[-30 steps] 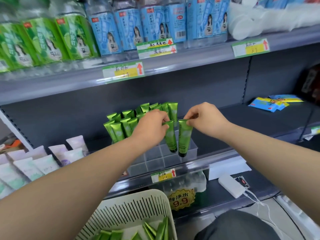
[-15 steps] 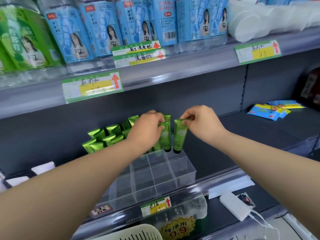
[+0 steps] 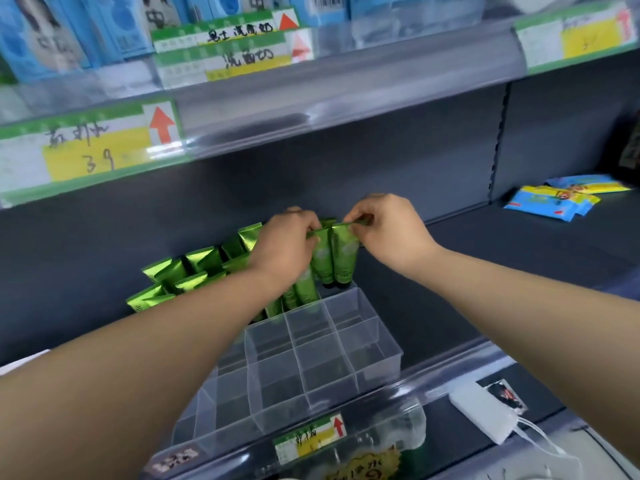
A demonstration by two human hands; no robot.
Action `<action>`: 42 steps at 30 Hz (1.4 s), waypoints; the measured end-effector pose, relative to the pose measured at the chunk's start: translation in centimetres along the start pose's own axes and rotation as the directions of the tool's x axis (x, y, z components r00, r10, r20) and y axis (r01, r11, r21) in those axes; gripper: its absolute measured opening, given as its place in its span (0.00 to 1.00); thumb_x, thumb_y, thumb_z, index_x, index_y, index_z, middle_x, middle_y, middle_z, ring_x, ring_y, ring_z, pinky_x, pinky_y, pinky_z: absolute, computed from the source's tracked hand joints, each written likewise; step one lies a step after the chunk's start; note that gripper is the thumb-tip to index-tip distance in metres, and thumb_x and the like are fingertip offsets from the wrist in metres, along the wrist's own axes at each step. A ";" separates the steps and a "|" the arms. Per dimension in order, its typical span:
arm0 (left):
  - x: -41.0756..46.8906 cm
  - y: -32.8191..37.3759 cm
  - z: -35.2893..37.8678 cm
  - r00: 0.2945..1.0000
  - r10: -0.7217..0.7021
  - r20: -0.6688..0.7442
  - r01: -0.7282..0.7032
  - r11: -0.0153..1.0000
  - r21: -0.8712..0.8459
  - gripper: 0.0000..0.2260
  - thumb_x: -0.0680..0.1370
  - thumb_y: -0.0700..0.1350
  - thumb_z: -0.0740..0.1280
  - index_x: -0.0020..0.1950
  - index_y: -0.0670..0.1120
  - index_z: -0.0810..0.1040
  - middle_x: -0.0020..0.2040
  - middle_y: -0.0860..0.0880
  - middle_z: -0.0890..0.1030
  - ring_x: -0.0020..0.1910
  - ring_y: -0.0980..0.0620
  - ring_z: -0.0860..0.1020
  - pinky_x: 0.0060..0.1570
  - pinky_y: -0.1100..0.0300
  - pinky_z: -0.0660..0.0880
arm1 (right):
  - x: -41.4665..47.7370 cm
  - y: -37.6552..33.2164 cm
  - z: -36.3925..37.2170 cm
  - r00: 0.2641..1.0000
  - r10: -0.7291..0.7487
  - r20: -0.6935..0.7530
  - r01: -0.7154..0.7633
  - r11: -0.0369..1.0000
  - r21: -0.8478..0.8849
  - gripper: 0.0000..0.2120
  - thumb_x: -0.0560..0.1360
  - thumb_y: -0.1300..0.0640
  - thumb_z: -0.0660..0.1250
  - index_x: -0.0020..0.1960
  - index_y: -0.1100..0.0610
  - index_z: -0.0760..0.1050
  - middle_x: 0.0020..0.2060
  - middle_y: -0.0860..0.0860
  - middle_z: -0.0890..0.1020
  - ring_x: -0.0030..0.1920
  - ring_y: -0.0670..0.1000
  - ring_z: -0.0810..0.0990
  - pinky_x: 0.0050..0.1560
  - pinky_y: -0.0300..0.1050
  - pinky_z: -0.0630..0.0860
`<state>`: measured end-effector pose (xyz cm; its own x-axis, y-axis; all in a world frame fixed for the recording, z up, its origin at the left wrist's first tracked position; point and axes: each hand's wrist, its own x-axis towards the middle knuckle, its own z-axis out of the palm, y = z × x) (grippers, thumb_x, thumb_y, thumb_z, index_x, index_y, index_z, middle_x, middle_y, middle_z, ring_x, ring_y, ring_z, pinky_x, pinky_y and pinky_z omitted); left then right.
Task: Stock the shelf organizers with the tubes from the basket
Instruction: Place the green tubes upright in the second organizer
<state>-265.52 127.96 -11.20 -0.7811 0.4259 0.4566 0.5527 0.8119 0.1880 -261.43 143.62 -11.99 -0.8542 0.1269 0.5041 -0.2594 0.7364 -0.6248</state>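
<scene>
Green tubes (image 3: pixel 344 258): two at frame centre, caps down, just above the organizer's back-right cells.
Left hand (image 3: pixel 284 244): I see it pinching one tube's top crimp.
Right hand (image 3: pixel 388 230): pinching the other's crimp.
Clear organizer (image 3: pixel 311 358): on the shelf (image 3: pixel 519 251), lower centre.
Stocked tubes (image 3: pixel 197 265): centre left, rear cells.

tubes (image 3: pixel 194 271) in organizer's (image 3: pixel 367 344) rear compartments

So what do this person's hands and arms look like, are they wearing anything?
Nothing worn that shows. The left hand and right hand have no gloves, rings or watch, and the left forearm and right forearm are uncovered to the picture's edge, with no sleeve in view.
</scene>
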 end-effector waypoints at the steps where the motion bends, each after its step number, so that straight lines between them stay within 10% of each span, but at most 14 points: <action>1: 0.2 -0.2 0.3 1.000 -0.001 0.003 0.001 1.000 -0.003 0.06 0.75 0.40 0.68 0.51 0.43 0.80 0.51 0.45 0.79 0.50 0.45 0.78 0.49 0.56 0.72 | 0.2 0.2 0.3 1.000 0.005 0.012 -0.005 1.000 -0.003 0.08 0.72 0.66 0.66 0.44 0.56 0.82 0.41 0.48 0.78 0.45 0.50 0.78 0.50 0.42 0.74; 25: 0.7 -2.6 3.3 0.999 -0.011 0.034 0.011 1.000 -0.004 0.20 0.75 0.31 0.61 0.64 0.43 0.75 0.59 0.43 0.76 0.57 0.44 0.76 0.58 0.56 0.71 | 1.2 2.1 4.4 0.986 0.105 0.133 -0.092 0.991 -0.100 0.15 0.76 0.67 0.60 0.57 0.57 0.80 0.55 0.54 0.81 0.53 0.53 0.79 0.50 0.37 0.71; 42: -3.5 -1.2 -0.5 0.970 0.076 0.230 -0.122 0.973 0.196 0.29 0.77 0.46 0.62 0.76 0.48 0.55 0.76 0.49 0.59 0.74 0.48 0.57 0.73 0.51 0.58 | -3.1 -1.9 3.2 0.988 0.029 0.153 0.014 0.963 -0.271 0.23 0.75 0.57 0.62 0.70 0.53 0.66 0.69 0.49 0.67 0.65 0.54 0.66 0.63 0.50 0.64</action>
<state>-263.34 125.27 -12.57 -0.7829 0.5664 0.2575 0.5762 0.8162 -0.0433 -259.68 139.69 -14.27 -0.9204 0.0445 0.3885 -0.1397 0.8906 -0.4329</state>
